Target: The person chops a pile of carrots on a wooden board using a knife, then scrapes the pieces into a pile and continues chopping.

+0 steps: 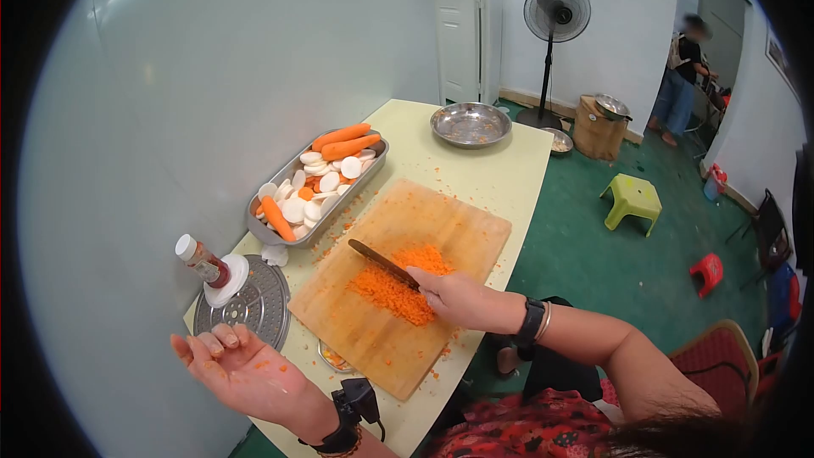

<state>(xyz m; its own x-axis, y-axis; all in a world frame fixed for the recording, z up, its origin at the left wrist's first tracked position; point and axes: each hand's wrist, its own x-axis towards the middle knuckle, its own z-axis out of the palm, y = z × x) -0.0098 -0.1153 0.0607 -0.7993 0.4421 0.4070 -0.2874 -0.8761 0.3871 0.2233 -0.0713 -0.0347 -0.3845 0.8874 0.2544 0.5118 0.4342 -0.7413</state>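
My right hand (458, 298) is wrapped round the handle of a kitchen knife (381, 264), its blade resting across a heap of finely chopped carrot (394, 295). Beneath the heap lies a wooden cutting board (348, 322). My left hand (246, 371) is raised, palm up, at the table's near left, with carrot bits stuck to it and its fingers loosely curled and holding nothing. Behind the board, a grey tray (377, 161) holds whole carrots (352, 147) and white root slices (312, 210).
On the pale table (415, 129) are a steel bowl (471, 125), a perforated metal disc (264, 305) and a red-filled bottle (203, 261). The wall borders the left. A green stool (632, 202), a fan (556, 13) and a person (681, 68) are beyond.
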